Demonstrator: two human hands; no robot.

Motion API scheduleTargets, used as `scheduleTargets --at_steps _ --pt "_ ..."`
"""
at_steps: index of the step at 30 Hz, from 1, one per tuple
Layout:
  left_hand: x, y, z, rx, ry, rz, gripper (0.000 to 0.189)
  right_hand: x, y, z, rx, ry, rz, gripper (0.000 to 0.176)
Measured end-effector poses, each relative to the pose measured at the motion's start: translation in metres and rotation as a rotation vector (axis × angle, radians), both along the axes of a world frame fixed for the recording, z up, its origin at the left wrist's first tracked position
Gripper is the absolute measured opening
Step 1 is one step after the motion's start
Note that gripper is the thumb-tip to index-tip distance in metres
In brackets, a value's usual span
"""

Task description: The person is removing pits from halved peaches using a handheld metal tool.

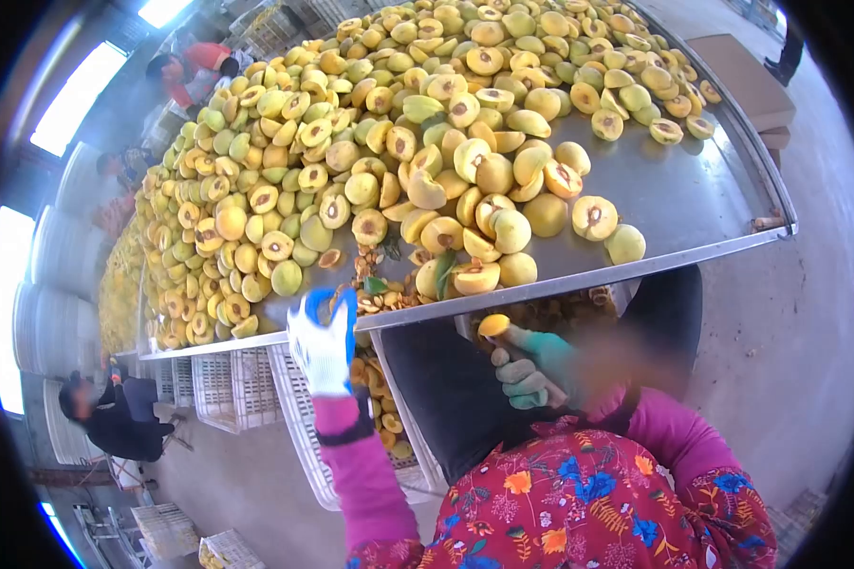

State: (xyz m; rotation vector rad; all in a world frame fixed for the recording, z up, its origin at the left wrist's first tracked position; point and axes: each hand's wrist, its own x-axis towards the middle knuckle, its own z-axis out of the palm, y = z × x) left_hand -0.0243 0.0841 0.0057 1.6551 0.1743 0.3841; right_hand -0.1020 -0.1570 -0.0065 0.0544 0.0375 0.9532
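Note:
Halved yellow fruit [351, 142], many with brown pits showing, lie heaped on a metal table [674, 190]. At its near edge is my left hand [322, 341], in a white and blue glove, with thumb and fingers curled; whether anything is between them is too small to tell. My right hand [531, 370], in a green and grey glove, is closed in front of my lap. It holds a piece of yellow fruit [493, 325] at the thumb side, and a handle-like end shows below the fingers. Loose pits [375, 302] and a green leaf [443, 273] lie near the edge.
Below the table edge, a white crate [299, 431] holds fruit halves, with more crates [228, 389] to its left. A person in black [123, 417] sits at the lower left; another in red [194, 71] is beyond the heap. Cardboard [735, 81] stands at the right.

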Motion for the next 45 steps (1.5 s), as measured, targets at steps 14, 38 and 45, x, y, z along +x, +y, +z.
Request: scheduleTargets --at_steps 14,38,45 --pt "0.105 -0.064 -0.015 1.321 -0.294 -0.475 0.045 0.015 -0.007 0.019 -1.126 -0.284 -0.388 0.037" --pt "0.007 -0.106 0.016 -0.433 0.088 -0.449 0.036 0.024 -0.004 0.042 -1.727 -0.904 -0.311 0.022" --pt "0.016 -0.115 -0.012 -0.305 -0.111 -0.414 0.035 0.022 0.008 0.016 -1.954 -1.139 -0.966 0.029"
